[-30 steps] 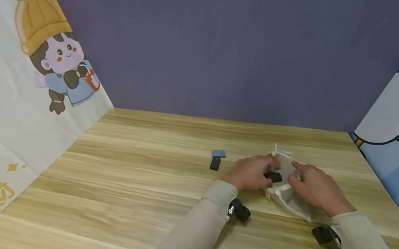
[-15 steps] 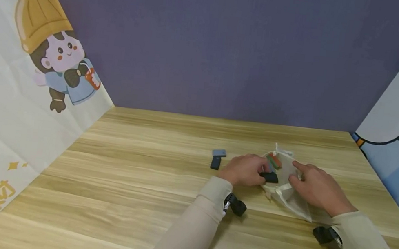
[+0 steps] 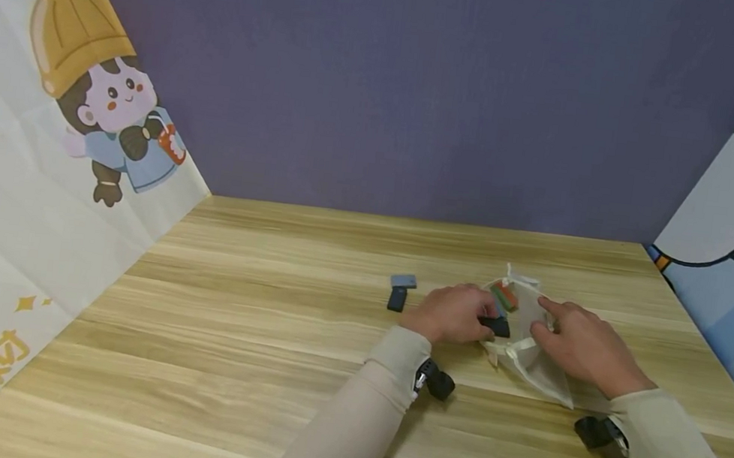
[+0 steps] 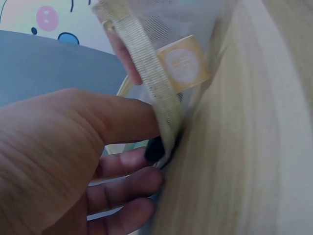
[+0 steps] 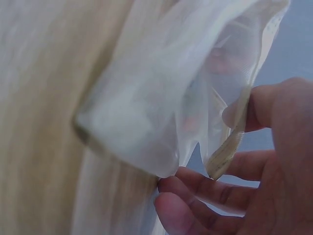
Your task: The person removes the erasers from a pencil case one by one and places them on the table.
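A translucent white mesh pouch (image 3: pixel 547 378) with a cream edge band (image 4: pixel 154 73) lies on the table, its mouth spread apart. My left hand (image 3: pixel 449 314) reaches into the mouth and pinches a small black rectangular block (image 3: pixel 496 326); in the left wrist view the band covers my thumb tip and most of the block. A green and orange piece (image 3: pixel 504 297) shows inside the pouch, beyond my left fingers. My right hand (image 3: pixel 588 345) grips the pouch's right edge between thumb and fingers, seen also in the right wrist view, where the mesh (image 5: pixel 132 107) hangs beside the fingers.
To the left of my left hand, a grey-blue small block (image 3: pixel 403 281) lies touching a dark one (image 3: pixel 397 299) on the wooden table (image 3: pixel 226 334). A purple-grey panel (image 3: pixel 383 87) stands at the back, with printed sheets at both sides.
My left hand has shifted slightly left with the black block, uncovering more of the green and orange piece. My right hand keeps its hold; little differs over the last half second.
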The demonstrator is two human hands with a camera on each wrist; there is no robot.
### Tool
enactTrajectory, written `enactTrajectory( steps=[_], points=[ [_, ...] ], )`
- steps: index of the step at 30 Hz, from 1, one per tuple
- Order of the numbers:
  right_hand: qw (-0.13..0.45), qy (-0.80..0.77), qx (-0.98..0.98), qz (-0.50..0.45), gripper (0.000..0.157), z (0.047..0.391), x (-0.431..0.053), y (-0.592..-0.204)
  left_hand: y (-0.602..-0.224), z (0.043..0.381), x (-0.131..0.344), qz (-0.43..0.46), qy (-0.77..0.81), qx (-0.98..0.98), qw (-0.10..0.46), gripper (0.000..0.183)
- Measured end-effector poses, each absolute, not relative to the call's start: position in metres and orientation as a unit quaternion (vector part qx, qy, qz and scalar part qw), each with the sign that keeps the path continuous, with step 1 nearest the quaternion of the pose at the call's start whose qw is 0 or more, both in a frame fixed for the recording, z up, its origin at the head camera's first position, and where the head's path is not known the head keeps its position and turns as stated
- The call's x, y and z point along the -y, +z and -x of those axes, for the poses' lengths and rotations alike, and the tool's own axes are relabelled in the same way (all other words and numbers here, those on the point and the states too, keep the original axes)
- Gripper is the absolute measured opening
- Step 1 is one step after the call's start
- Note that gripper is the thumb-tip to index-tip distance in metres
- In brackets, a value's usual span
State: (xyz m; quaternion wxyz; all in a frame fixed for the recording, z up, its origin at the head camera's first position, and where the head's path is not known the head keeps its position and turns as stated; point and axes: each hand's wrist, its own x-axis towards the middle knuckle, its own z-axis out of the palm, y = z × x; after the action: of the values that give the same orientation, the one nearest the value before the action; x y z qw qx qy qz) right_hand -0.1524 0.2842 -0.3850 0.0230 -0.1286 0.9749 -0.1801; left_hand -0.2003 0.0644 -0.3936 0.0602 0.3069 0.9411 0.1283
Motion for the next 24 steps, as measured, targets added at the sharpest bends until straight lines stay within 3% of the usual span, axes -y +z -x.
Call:
enactTrajectory(
  steps=[24],
  points=[
    [0.027, -0.176, -0.977, 0.121, 0.062, 0.1535, -0.285, -0.3844, -0.3951, 0.1992, -0.0617, -0.316, 0.141, -0.937, 0.034, 0.023]
  ],
)
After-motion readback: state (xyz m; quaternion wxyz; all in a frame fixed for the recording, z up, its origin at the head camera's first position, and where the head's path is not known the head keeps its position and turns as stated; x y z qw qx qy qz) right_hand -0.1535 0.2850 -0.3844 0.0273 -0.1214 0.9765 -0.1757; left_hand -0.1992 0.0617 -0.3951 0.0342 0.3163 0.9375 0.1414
